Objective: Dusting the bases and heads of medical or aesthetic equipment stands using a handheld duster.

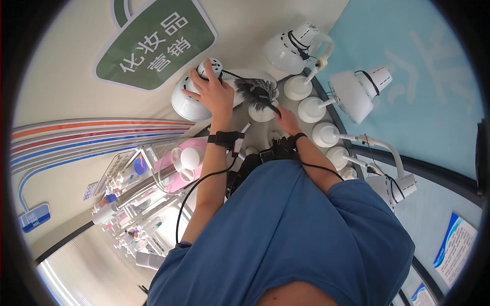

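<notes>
My left hand (214, 91) rests with spread fingers on the head of a white lamp (187, 97) beside the wall. A ribbed white neck (249, 74) runs to the right from near that lamp head. In my right hand (288, 121) is the black handle of a duster (256, 93) with fluffy dark grey fibres. The duster head lies against the lamp's white arm, just above a round white lamp base (262, 114) on the floor. Part of that base is hidden by the duster.
More white lamps, one at the upper right (287, 49) and another at right (356, 93), stand on round bases along a blue glass partition (398, 69). At left is a white trolley (147, 153) with bottles and pink items. A green sign (157, 46) hangs on the wall.
</notes>
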The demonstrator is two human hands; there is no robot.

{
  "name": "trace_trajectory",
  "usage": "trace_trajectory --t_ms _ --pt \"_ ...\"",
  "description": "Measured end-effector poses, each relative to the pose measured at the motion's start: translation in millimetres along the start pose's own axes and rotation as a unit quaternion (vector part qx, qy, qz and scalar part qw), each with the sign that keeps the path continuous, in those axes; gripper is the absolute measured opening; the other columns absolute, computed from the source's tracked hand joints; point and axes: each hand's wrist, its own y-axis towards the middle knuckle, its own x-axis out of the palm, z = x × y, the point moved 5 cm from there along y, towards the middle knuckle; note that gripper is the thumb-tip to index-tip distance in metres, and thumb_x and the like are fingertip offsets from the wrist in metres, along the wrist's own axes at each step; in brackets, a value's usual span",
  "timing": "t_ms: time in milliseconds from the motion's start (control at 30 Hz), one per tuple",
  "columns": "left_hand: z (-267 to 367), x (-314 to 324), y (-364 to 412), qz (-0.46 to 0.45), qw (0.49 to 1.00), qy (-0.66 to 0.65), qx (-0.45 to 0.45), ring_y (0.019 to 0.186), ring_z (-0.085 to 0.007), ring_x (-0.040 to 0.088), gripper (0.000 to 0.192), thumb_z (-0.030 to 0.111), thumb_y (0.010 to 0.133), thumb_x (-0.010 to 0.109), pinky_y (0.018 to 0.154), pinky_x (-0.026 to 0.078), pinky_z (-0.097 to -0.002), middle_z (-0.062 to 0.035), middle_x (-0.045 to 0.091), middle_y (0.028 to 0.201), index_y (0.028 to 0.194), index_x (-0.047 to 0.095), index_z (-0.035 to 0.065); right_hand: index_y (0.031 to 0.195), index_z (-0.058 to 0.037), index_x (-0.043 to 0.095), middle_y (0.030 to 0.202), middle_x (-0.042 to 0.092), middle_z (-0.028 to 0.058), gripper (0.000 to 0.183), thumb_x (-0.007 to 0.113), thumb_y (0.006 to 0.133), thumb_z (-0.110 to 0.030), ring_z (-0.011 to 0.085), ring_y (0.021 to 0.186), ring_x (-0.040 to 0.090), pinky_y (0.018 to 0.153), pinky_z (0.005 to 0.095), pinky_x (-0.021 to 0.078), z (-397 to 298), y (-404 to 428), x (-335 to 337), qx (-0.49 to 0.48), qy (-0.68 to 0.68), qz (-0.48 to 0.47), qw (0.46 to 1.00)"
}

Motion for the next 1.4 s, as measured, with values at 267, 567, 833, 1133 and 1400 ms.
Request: trace_trajectory --t_ms 267,567,833,1133,1400 --pt "6.1 0.8 -3.1 0.020 1.000 0.005 -0.006 0.123 -0.0333 0.033 0.072 0.004 0.059 0.059 0.097 0.003 -0.0660 -0.0192 0.034 0.125 0.127 0.040 0.0185 0.076 0.0029 0.060 0.070 0.058 0.0227 0.018 0.050 0.073 -0.011 0.0381 0.065 0.056 0.059 0.0463 0.0435 67.8 29.6 61.5 -0.073 -0.307 -0.359 0.878" --pt "10.0 1.8 1.2 0.037 0.999 0.015 0.002 0.122 -0.0328 0.033 0.071 0.004 0.058 0.058 0.097 0.002 -0.0654 -0.0192 0.035 0.124 0.126 0.041 0.0171 0.093 -0.0046 0.055 0.074 0.058 0.0208 0.024 0.051 0.083 -0.026 0.0385 0.073 0.056 0.063 0.0480 0.0425 -21.8 33.1 -38.2 -0.058 0.027 0.056 0.996" --pt "3.8 3.0 -0.2 0.033 0.999 0.005 -0.007 0.123 -0.0328 0.033 0.074 0.003 0.057 0.059 0.098 0.001 -0.0648 -0.0200 0.034 0.126 0.127 0.040 0.0172 0.091 0.0012 0.051 0.073 0.055 0.0226 0.029 0.048 0.086 -0.027 0.0411 0.072 0.053 0.061 0.0480 0.0385 6.3 28.3 -17.4 0.018 -0.056 -0.091 0.994" --pt "7.2 5.3 -0.4 0.032 0.999 0.004 0.002 0.122 -0.0325 0.033 0.073 0.003 0.057 0.057 0.098 0.003 -0.0648 -0.0186 0.034 0.126 0.126 0.041 0.0179 0.086 0.0022 0.052 0.067 0.057 0.0152 0.029 0.050 0.083 -0.027 0.0302 0.057 0.053 0.052 0.0405 0.0391 48.1 26.1 2.8 0.146 0.075 -0.141 0.976" --pt "9.3 1.7 1.8 0.050 0.999 0.017 0.003 0.121 -0.0316 0.035 0.073 0.003 0.056 0.057 0.098 0.002 -0.0646 -0.0166 0.035 0.126 0.126 0.042 0.0180 0.072 0.0041 0.056 0.072 0.060 0.0188 0.020 0.048 0.077 -0.013 0.0296 0.060 0.057 0.053 0.0377 0.0451 188.7 -3.6 29.0 0.421 0.211 -0.195 0.860"
